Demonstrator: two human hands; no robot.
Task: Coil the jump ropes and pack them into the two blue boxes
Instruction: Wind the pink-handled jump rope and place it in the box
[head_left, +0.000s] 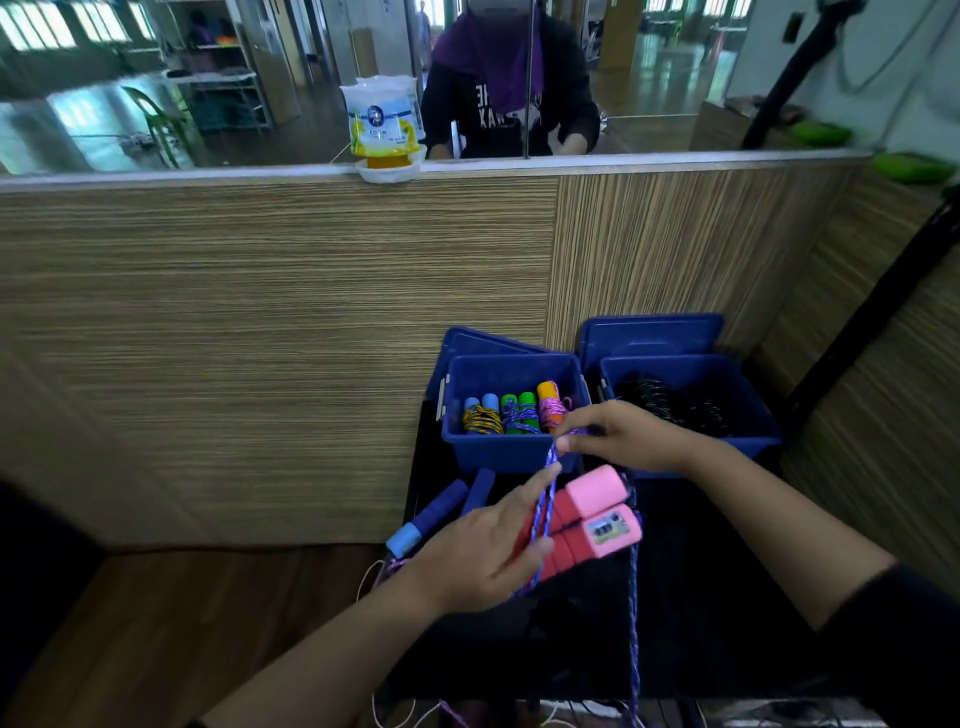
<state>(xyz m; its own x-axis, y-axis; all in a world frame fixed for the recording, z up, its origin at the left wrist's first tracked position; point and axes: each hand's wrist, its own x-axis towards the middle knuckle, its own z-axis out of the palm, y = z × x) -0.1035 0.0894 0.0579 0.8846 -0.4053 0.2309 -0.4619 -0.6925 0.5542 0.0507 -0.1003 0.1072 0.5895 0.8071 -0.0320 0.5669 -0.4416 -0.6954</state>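
My left hand (483, 556) grips a pair of pink and red jump-rope handles (592, 519), one with a small counter. A purple braided rope (548, 499) runs over them up to my right hand (623, 436), which pinches it just in front of the left blue box (511, 452). That box holds three coiled ropes with blue, green and orange handles (514, 413). The right blue box (727, 415) holds coiled black ropes (670, 408). The loose rope end hangs down past the table's front edge.
Both boxes stand on a black table (701, 597), their blue lids (649, 335) leaning behind them against a wood-grain partition. A jump rope with purple and blue handles (436, 514) lies at the table's left edge. Cords trail on the floor below.
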